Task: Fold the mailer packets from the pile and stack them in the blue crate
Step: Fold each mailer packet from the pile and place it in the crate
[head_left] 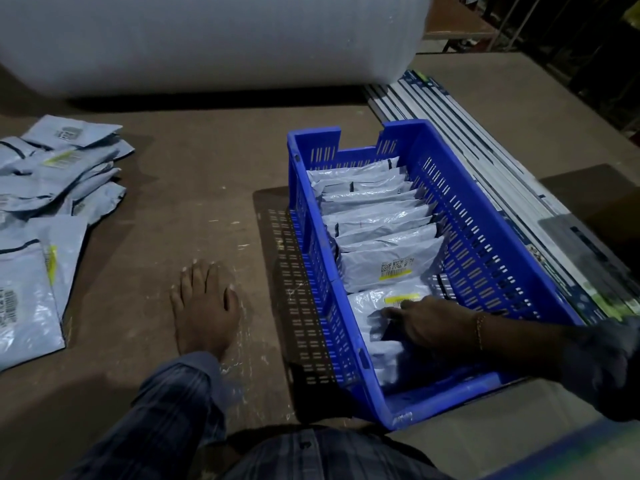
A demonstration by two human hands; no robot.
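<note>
Where hand (427,323) rests, seemingly folded grey packet (381,337).

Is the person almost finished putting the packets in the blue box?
Not yet. A row of folded packets already stands in the blue crate, filling most of it. The right hand is inside the near end, pressing on a folded packet being tucked in. The left hand rests flat on the table. A pile of unfolded packets still waits on the left.
</note>
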